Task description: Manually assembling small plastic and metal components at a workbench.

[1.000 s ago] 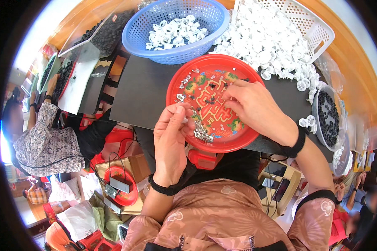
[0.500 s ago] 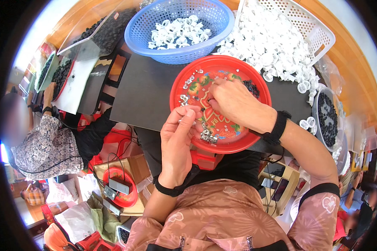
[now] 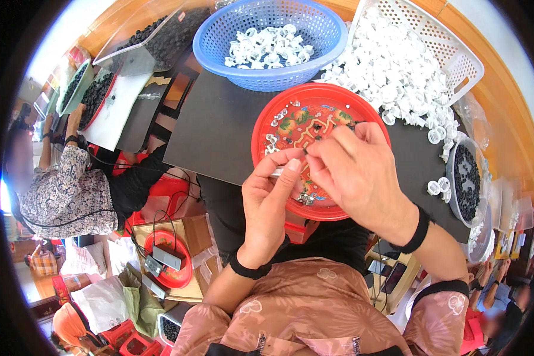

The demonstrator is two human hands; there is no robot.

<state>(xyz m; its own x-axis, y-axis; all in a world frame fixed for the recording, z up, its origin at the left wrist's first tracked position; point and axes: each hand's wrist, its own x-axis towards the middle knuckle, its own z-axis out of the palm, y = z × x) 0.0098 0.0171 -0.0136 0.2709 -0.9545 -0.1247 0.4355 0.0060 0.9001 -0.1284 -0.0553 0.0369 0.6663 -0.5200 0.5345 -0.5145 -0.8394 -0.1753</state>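
Observation:
My left hand (image 3: 266,204) is closed over the lower left of a red patterned tray (image 3: 258,133), pinching a small white piece (image 3: 277,172) between thumb and forefinger. Most of that piece is covered by the fingers. Close by, my right hand (image 3: 368,181) has its fingertips pinched together around a small black part (image 3: 305,150), nearly touching the left fingertips. Inside the tray lie small shiny clear or metallic pieces (image 3: 271,142) at the left, more shiny pieces (image 3: 305,199) at the near edge, and scattered black bits (image 3: 318,127). My right hand hides part of the tray's right side.
Behind the tray stands a blue basket (image 3: 213,62) with white plastic parts. A large heap of white parts (image 3: 391,65) spills from a white basket (image 3: 460,65). At right sits a clear tub of black parts (image 3: 467,178). Another person (image 3: 71,190) works at left.
My right hand has come out of the tray's far side, moving right and toward me to meet my left fingertips, with a small black part now in its pinch. The view has shifted slightly.

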